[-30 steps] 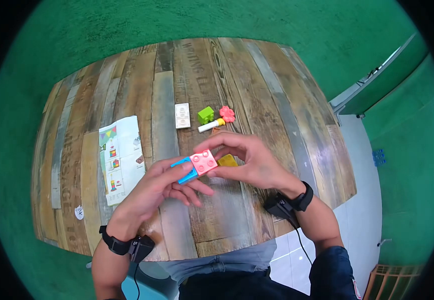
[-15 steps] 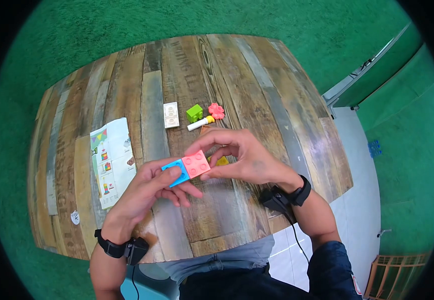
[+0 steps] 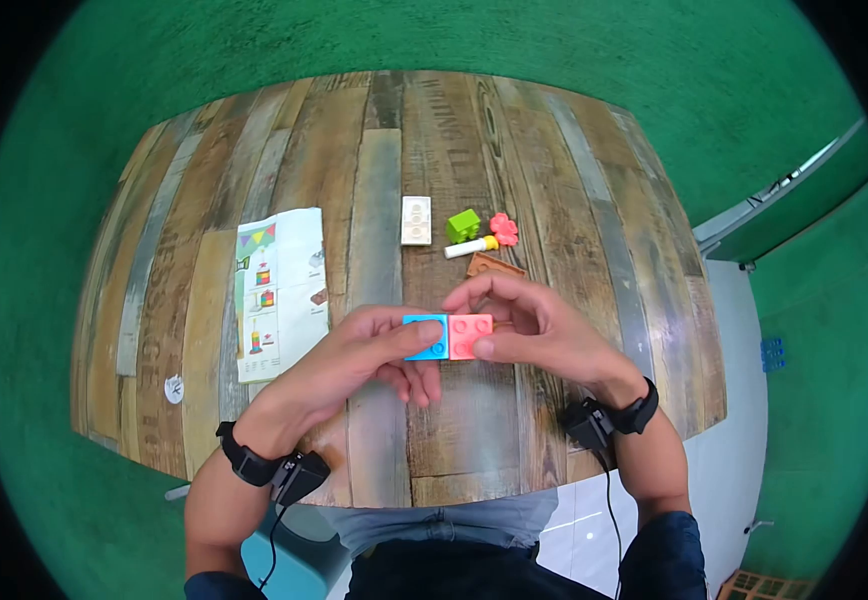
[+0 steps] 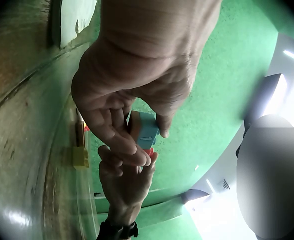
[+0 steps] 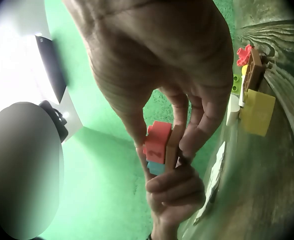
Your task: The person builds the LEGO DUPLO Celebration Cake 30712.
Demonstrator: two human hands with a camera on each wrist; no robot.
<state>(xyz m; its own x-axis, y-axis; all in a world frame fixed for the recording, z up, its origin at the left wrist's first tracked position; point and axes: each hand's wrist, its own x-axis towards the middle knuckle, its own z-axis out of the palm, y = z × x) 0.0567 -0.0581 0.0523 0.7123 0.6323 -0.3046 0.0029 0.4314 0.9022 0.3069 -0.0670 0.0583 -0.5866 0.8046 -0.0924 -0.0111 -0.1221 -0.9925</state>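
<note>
My left hand (image 3: 359, 345) pinches a blue toy building block (image 3: 438, 351), thumb on its studded top and fingers below. Side by side with it is a pink block (image 3: 467, 331), gripped between the thumb and fingers of my right hand (image 3: 559, 335). Seen from the wrists, the blue one bears a 1 and the pink one a 2. A flat brown plate (image 5: 172, 147) lies against their undersides. Both blocks are held up off the table, studs toward the head camera.
Beyond my hands lie a white block (image 3: 416, 220), a green block (image 3: 463, 225), a white candle piece with yellow tip (image 3: 469, 247), a pink flower piece (image 3: 503, 229) and a brown plate (image 3: 497, 265). A yellow block (image 5: 258, 112) sits nearby. Left is a picture leaflet (image 3: 284, 290).
The joined-looking pair of blocks has turned from a slant to level in the head view, both hands still holding it. The head view itself has shifted, so the table appears further right.
</note>
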